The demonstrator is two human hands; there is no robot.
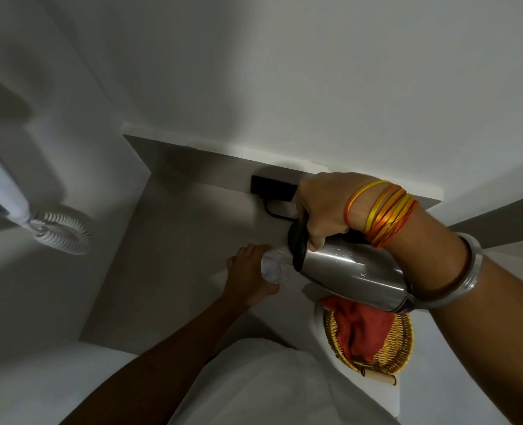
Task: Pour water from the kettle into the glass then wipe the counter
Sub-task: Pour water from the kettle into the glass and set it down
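Note:
A steel kettle [352,276] with a black lid and handle is tipped over to the left, its spout right at the rim of a clear glass [273,266]. My right hand [321,207] grips the kettle's black handle from above. My left hand [249,274] wraps around the glass on the grey counter [192,240]. An orange-red cloth [360,329] lies in a wicker basket [404,348] just below the kettle.
A black wall socket with a plug and cord [274,190] sits at the back of the counter behind my right hand. A white wall phone with a coiled cord [61,231] hangs at the left. White walls close in the counter on the left and behind.

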